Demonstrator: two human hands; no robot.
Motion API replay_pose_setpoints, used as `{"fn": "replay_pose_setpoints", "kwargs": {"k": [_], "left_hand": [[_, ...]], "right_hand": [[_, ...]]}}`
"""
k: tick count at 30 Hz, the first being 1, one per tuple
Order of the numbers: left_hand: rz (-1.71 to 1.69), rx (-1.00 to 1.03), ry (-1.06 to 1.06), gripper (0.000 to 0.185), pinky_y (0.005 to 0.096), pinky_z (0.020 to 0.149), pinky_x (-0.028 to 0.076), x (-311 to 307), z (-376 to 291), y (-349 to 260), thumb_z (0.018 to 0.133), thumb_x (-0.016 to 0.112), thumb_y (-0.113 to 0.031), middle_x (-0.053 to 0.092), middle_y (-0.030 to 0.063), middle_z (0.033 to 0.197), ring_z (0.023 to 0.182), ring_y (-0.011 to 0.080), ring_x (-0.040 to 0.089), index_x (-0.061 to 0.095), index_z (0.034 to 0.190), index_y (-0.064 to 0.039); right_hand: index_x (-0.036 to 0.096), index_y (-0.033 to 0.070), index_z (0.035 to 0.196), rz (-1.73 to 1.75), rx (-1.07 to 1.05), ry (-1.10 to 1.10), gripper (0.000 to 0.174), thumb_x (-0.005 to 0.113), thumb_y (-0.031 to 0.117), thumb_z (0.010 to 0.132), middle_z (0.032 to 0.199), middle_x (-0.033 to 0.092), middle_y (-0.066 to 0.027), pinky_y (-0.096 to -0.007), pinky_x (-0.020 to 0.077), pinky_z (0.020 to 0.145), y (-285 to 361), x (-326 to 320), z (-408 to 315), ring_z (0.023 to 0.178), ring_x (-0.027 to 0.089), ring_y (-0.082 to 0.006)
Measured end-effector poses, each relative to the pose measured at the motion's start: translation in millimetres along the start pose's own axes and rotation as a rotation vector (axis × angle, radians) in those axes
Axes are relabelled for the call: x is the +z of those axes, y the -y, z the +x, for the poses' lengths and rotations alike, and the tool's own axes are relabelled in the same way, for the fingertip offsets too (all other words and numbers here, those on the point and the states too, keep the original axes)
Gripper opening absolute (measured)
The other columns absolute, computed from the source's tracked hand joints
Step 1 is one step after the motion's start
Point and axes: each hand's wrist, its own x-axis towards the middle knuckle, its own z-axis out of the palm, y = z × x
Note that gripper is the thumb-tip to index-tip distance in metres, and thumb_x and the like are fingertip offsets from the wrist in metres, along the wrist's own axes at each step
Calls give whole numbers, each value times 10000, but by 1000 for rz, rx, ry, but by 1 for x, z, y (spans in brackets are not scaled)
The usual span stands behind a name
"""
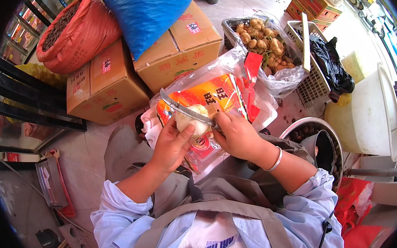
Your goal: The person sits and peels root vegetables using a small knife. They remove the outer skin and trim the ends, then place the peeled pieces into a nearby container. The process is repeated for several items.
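My left hand (170,144) holds a rounded, whitish peeled root vegetable (199,128), thumb on its near side. In my right hand (236,134) is the handle of a knife (186,111). Its long, slightly curved metal blade crosses the top of the vegetable, and its tip points to the far left. Below both hands, an orange and red printed plastic bag (213,90) lies over clear and white plastic in front of my lap. My right fingers cover most of the knife's handle.
Cardboard boxes (110,92) ahead bear a red sack (84,34) and a blue sack (146,15). At right are a plastic-lined crate of tubers (258,42), a plastic basket (312,85), a metal basin (338,147) and a white tub (364,120). A person's shoe (212,0) shows beyond.
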Motion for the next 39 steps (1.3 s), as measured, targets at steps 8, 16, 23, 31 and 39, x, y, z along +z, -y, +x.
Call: {"fn": "replay_pose_setpoints", "kwargs": {"k": [8,16,23,31,39], "left_hand": [[338,188,5,503,276,870,453,8,-4,5,795,675,-105,531,54,1126,1029,145,530,410,1214,-20],[155,94,-10,551,280,888,448,0,-1,9,791,677,-98,509,55,1152,1046,145,518,382,1248,-13],[288,84,-2,592,297,919,433,1,-2,6,767,698,-81,495,77,1178,1076,164,505,370,1253,0],[351,3,44,638,302,928,425,-4,-2,6,742,726,-92,493,93,1183,1078,165,503,360,1255,10],[303,-68,31,597,302,926,420,1,-4,7,757,708,-81,503,79,1174,1070,158,507,377,1245,12]], "right_hand": [[407,-13,900,130,104,25,221,558,43,748,772,539,-225,-470,432,618,6,5,-1,716,530,-426],[450,9,939,665,347,239,233,579,92,763,643,483,-74,-304,404,539,-5,-9,3,581,494,-159],[489,16,890,622,284,23,268,674,157,757,626,501,-35,-255,416,535,-5,-7,2,575,478,-90],[517,4,897,571,191,-74,269,694,148,756,701,564,-91,-297,460,578,-7,-7,3,623,571,-180],[549,17,844,481,274,-69,107,613,64,772,612,536,-6,-235,437,520,-8,-5,2,563,510,-65]]}}
